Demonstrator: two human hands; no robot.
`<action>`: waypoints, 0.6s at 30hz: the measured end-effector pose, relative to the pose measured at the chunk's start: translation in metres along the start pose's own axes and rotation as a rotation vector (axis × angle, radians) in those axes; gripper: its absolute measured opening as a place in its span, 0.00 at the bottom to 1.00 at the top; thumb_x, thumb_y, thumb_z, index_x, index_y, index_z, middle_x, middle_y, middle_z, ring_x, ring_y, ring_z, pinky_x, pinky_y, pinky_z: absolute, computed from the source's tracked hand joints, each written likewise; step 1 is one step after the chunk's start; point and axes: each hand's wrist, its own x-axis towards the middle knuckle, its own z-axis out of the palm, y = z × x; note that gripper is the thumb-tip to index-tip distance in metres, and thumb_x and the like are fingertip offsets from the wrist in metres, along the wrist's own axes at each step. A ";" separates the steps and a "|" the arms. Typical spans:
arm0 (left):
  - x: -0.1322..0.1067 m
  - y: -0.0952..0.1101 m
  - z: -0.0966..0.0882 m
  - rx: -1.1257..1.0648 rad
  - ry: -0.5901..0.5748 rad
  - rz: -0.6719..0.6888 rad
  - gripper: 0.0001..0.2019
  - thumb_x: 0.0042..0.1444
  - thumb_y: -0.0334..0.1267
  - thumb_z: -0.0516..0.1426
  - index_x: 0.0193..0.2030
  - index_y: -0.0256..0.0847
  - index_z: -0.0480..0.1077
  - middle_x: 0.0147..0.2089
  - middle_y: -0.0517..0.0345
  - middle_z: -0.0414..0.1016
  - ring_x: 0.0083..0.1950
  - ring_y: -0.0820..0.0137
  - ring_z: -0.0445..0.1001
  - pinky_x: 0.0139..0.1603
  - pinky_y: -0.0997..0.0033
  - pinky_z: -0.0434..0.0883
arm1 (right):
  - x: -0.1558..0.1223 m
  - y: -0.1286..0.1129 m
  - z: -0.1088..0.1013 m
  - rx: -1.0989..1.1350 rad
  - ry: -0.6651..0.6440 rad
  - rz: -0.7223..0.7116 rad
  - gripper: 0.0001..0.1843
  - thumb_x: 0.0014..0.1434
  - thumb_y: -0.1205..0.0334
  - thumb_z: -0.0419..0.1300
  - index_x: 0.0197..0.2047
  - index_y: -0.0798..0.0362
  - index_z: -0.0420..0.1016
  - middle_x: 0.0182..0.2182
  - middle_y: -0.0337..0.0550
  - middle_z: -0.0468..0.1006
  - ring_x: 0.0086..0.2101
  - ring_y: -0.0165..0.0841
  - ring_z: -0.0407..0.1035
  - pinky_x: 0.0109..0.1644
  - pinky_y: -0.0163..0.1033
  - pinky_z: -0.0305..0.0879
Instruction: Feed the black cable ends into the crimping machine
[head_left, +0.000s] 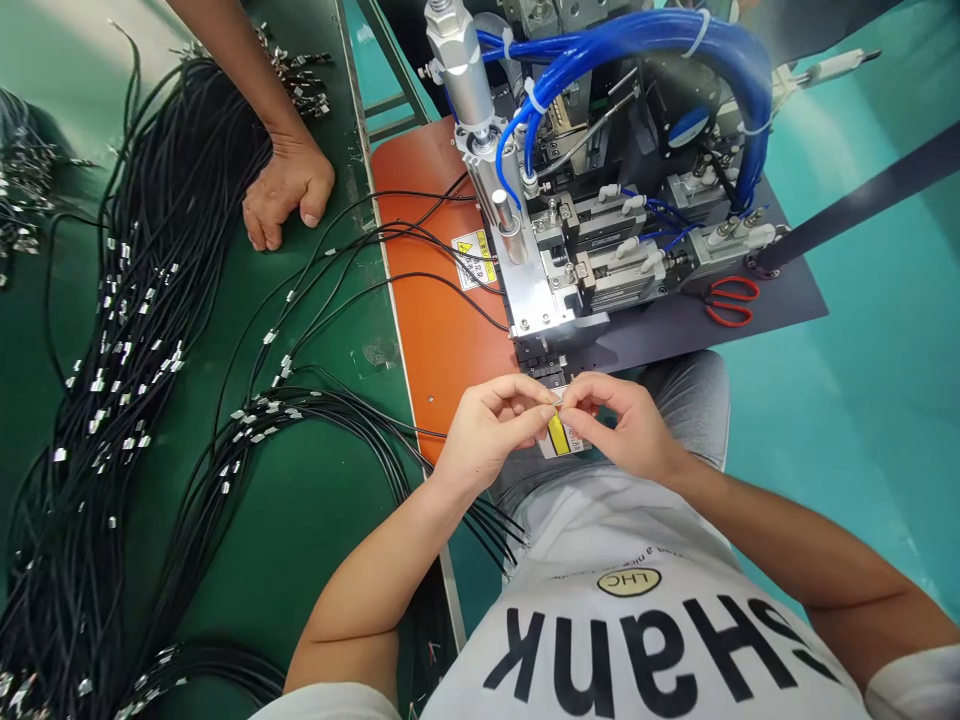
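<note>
My left hand (pixel 496 428) and my right hand (pixel 621 424) meet at the front edge of the machine (pixel 540 290), fingertips nearly touching. Thumb and forefinger of each are pinched together around something small and pale, too tiny to name. Just under the fingertips is a label with a yellow stripe (pixel 559 436). The machine's small black metal fixture (pixel 541 362) lies right beyond my fingers. Several black cables (pixel 442 276) run from the machine's left side across its orange base plate (pixel 427 360).
A green table (pixel 315 560) on the left carries a big bundle of black cables (pixel 82 500) with white tags and a smaller bunch (pixel 300 400). Another person's hand (pixel 289 190) rests by the bundle. Blue air hoses (pixel 645 40) arch over the machine; red-handled scissors (pixel 731 301) lie right.
</note>
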 end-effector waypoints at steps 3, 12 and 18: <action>0.003 -0.001 0.003 -0.082 -0.002 -0.046 0.10 0.50 0.39 0.68 0.36 0.38 0.75 0.25 0.61 0.71 0.25 0.76 0.67 0.26 0.75 0.67 | 0.001 0.001 0.002 -0.028 0.021 -0.031 0.05 0.63 0.66 0.58 0.33 0.51 0.71 0.29 0.37 0.72 0.30 0.29 0.64 0.36 0.37 0.60; 0.002 -0.009 0.009 -0.163 0.036 -0.027 0.08 0.56 0.41 0.64 0.35 0.39 0.73 0.25 0.62 0.68 0.26 0.76 0.64 0.26 0.74 0.62 | 0.002 0.003 0.007 -0.132 0.092 -0.112 0.05 0.63 0.66 0.58 0.33 0.50 0.71 0.30 0.39 0.72 0.31 0.31 0.65 0.36 0.38 0.62; 0.002 -0.013 0.010 -0.107 0.069 0.010 0.09 0.55 0.42 0.65 0.36 0.39 0.75 0.23 0.63 0.66 0.25 0.77 0.62 0.25 0.76 0.60 | -0.001 0.005 0.009 -0.149 0.150 -0.082 0.05 0.63 0.64 0.59 0.33 0.50 0.72 0.29 0.39 0.72 0.30 0.31 0.65 0.35 0.38 0.63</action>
